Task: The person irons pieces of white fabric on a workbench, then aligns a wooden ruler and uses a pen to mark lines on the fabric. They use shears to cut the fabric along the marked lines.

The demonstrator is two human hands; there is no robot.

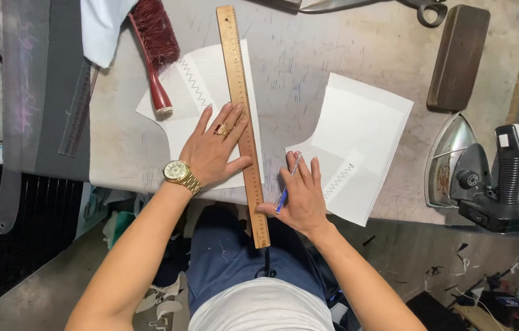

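Observation:
My left hand (213,147), with a gold watch and a ring, lies flat on a white fabric piece (207,92) and presses against the left edge of a long wooden ruler (242,110) laid over it. The ruler runs from the far side of the table past its near edge. My right hand (299,193) grips a blue pen (288,184) beside the ruler's right edge, near the table's front edge. A second white fabric piece (363,135) with a zigzag stitch lies to the right, under the right hand's outer side.
A red-handled brush (155,46) rests on the left fabric piece. A steam iron (480,178) stands at the right, a dark wooden block (458,55) beyond it. Scissors (428,9) lie at the far edge. A clear ruler (78,110) lies on the left.

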